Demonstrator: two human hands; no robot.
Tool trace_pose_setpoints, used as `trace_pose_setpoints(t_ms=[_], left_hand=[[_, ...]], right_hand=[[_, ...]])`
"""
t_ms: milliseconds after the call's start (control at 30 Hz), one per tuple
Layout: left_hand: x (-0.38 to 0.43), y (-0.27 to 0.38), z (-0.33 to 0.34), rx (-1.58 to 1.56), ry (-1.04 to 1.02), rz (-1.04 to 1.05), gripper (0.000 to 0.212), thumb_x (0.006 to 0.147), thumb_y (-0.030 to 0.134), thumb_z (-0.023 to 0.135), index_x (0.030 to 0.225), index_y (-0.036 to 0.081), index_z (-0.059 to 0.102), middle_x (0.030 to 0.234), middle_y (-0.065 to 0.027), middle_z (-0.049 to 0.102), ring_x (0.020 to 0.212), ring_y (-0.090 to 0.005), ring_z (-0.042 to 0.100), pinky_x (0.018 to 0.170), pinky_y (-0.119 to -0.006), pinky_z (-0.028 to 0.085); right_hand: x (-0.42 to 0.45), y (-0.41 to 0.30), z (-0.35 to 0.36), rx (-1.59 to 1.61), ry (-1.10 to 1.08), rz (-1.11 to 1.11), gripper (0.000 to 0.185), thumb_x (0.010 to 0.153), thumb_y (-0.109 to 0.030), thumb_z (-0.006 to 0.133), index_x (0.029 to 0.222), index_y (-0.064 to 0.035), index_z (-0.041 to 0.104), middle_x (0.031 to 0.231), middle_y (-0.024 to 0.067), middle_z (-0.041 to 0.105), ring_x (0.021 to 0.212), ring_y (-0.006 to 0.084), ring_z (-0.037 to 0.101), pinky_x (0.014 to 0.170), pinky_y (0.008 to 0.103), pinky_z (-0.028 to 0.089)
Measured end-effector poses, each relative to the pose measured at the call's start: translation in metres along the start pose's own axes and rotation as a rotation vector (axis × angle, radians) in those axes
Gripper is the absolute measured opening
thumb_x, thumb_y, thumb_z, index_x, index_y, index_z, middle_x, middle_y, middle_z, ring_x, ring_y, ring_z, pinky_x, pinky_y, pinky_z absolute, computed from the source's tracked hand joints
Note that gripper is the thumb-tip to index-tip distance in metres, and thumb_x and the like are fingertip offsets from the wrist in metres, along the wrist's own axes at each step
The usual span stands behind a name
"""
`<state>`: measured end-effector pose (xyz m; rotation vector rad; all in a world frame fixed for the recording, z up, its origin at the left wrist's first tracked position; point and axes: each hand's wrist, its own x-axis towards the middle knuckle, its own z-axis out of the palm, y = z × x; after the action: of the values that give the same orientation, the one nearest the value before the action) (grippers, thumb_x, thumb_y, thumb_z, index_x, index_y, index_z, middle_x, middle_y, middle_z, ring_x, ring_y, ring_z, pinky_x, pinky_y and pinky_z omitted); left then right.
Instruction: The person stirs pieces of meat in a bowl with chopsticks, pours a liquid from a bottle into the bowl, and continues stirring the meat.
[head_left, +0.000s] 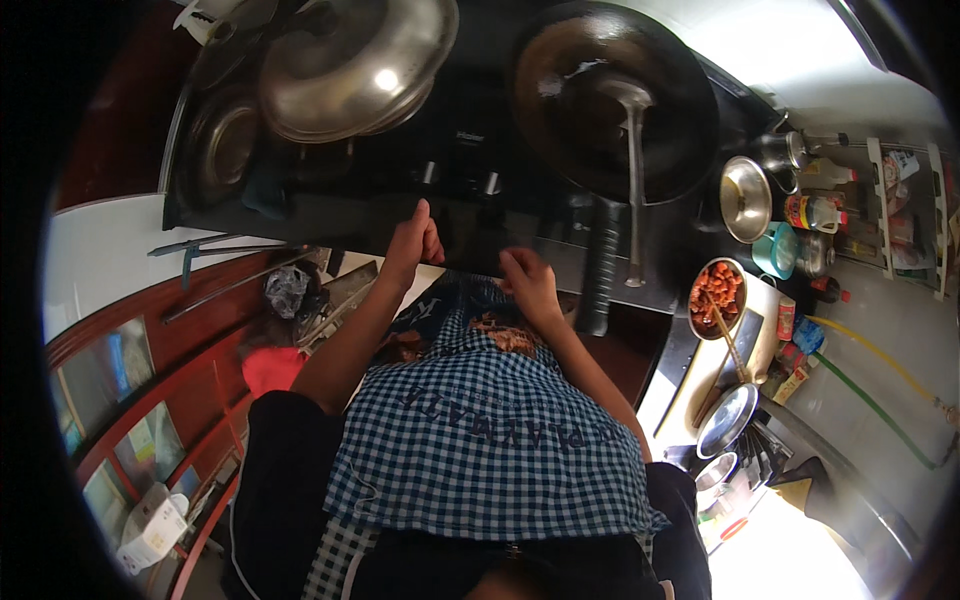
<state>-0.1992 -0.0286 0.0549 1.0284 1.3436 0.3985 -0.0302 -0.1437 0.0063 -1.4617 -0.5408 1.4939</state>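
Observation:
My left hand (416, 244) is raised just before the front edge of a black glass gas stove (457, 217), fingers curled and thumb pointing up. Nothing shows in it. My right hand (530, 283) is lower, curled near the upper part of my checked apron (495, 427); no object is visible in its fingers. On the right burner sits a dark wok (551, 112) with a shiny inner surface. A long-handled metal wok utensil (636, 187) rests in it, its handle crossing the rim beside the black wok handle (600, 270). Two control knobs (491, 184) face me.
A domed steel lid (352, 82) covers a pot on the left burner. At right are a steel bowl (746, 199), a bowl of red chopped food (718, 289) with chopsticks (727, 337), several bottles (817, 214) and knives (757, 457). Red cabinets (195, 315) line the left.

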Motion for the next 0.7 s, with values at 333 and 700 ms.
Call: trace_pose_setpoints(t_ms=[333,700], left_hand=[[-0.025,-0.023,0.010,0.126,-0.121,-0.047,0.050,0.093,0.045,0.031,0.067,0.008,0.052,0.058,-0.0044,0.051,0.057,-0.0150,0.053,0.058,-0.029,0.043],[-0.026,-0.031,0.035,0.394,-0.397,0.080,0.044,0.094,0.036,0.031,0.119,0.006,0.051,0.121,-0.0123,0.051,0.113,-0.0245,0.047,0.096,-0.035,0.036]], right_hand=[[0.094,0.002,-0.029,-0.468,0.512,-0.405,0.018,0.077,-0.017,0.062,0.084,-0.0015,0.056,0.075,0.0145,0.060,0.073,0.0322,0.059,0.065,0.0400,0.047],[0.124,-0.015,-0.071,-0.726,0.450,-0.052,0.023,0.076,-0.025,0.065,0.083,-0.0033,0.061,0.088,0.0156,0.063,0.081,0.0327,0.062,0.069,0.0406,0.051]])
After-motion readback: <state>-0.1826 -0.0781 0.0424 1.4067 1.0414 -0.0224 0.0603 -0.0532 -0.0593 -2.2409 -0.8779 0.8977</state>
